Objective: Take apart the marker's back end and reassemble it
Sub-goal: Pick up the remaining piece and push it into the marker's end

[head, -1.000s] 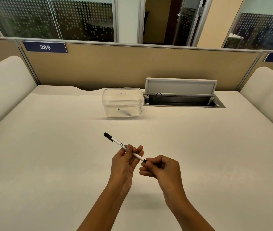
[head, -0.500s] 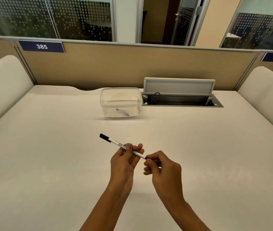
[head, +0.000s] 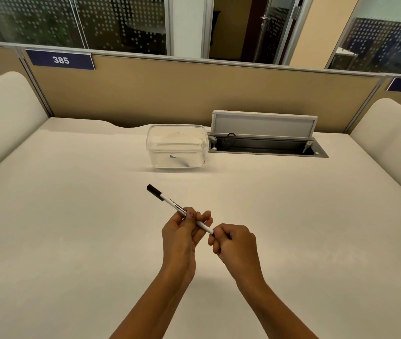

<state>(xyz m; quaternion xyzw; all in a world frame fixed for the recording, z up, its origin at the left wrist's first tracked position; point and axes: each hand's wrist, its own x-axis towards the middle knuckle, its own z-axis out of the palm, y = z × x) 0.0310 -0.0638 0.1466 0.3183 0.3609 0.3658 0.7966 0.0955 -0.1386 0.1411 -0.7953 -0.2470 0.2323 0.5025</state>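
Observation:
A slim white marker (head: pixel 170 201) with a black cap at its far end is held above the white desk (head: pixel 72 216), pointing up and to the left. My left hand (head: pixel 184 231) grips the middle of its barrel between thumb and fingers. My right hand (head: pixel 233 243) is closed around the marker's back end, which is hidden inside the fingers. The two hands almost touch.
A clear plastic container (head: pixel 177 146) with a small dark item inside stands further back on the desk. To its right is an open cable tray (head: pixel 265 143) with a raised lid. A tan partition (head: pixel 194 91) closes the far side.
My right hand's fingers have closed over the marker's back end, hiding the black tip that showed earlier. The marker stays in the same pose in my left hand.

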